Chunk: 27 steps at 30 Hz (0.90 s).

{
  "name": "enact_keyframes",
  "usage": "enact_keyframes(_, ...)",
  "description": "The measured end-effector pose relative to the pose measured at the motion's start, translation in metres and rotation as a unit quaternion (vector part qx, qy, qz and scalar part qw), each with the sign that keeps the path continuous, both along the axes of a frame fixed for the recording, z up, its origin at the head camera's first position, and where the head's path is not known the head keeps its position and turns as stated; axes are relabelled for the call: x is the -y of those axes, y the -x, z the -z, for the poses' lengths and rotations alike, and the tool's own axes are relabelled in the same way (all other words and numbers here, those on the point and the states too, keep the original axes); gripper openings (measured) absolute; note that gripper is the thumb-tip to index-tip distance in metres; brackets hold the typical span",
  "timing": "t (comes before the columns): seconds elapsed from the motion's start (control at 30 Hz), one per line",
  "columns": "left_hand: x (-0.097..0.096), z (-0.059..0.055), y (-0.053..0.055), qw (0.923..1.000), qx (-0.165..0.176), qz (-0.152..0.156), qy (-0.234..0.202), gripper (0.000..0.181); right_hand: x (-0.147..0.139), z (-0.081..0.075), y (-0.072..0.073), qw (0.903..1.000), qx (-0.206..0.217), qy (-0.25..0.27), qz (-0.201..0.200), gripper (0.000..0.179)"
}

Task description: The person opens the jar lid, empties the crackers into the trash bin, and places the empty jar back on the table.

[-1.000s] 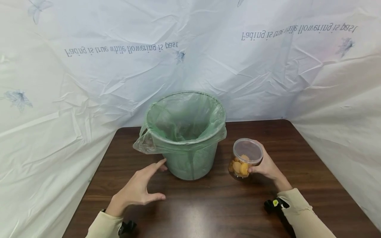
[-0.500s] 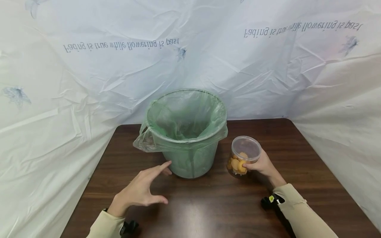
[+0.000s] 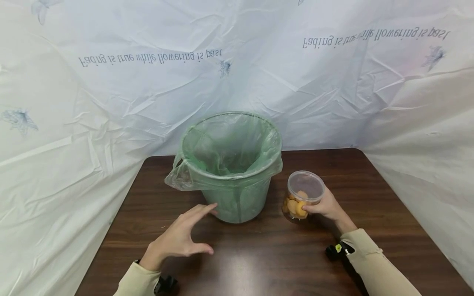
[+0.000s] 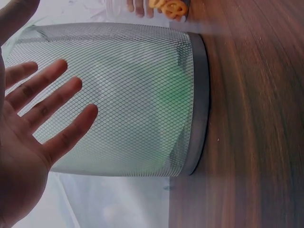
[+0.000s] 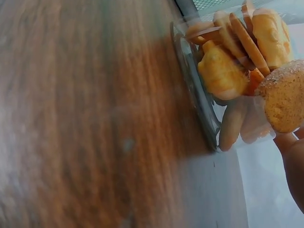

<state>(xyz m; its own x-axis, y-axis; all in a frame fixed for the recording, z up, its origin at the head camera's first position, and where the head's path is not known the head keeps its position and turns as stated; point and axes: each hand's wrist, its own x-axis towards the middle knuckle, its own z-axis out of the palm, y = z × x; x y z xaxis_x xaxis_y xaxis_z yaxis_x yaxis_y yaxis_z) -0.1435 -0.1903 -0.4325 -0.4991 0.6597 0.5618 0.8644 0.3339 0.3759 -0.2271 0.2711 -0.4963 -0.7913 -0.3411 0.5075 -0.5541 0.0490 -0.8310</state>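
My right hand (image 3: 328, 207) grips a clear plastic jar (image 3: 306, 186) from its right side, thumb across the front. Cookies (image 3: 297, 206) fill the lower part of it; the right wrist view shows several pale and golden cookies (image 5: 223, 71) through the wall, near the wooden tabletop. To the jar's left stands a mesh trash bin (image 3: 237, 201), lined with a green plastic bag (image 3: 229, 181) folded over its rim. My left hand (image 3: 179, 238) hovers in front of the bin, thumb and fingers spread wide and holding nothing. In the left wrist view its straight fingers (image 4: 52, 99) overlap the bin's mesh.
A dark wooden table (image 3: 266, 263) carries the bin and reaches toward me. White plastic sheeting (image 3: 148, 94) with printed words and flowers hangs behind it and along both sides. The liner's loose end (image 3: 181, 179) sticks out at the bin's left.
My left hand has drifted a little to the right, still spread. The jar moved slightly left with my right hand, then held nearly still. The bin stays in place.
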Motion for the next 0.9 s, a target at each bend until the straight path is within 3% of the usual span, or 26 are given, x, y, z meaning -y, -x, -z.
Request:
enact_keyframes(0.17,-0.004,0.001,0.002,0.9999,0.005,0.000,-0.015,0.099,0.001,0.001,0.001,0.9996,0.012,0.017,-0.019,0.096)
enact_keyframes(0.3,-0.006,0.004,0.002,0.9994,0.022,0.002,-0.025,0.097,0.001,0.003,-0.002,0.9997,0.012,0.001,-0.020,0.097)
enact_keyframes(0.5,-0.010,0.003,0.001,0.9994,0.033,-0.001,-0.014,0.088,0.006,0.004,-0.006,0.9993,0.009,0.004,-0.035,0.097)
enact_keyframes(0.9,-0.020,0.002,0.006,0.9997,0.019,0.010,-0.016,0.084,0.013,0.002,-0.015,0.9992,0.002,-0.004,-0.040,0.096)
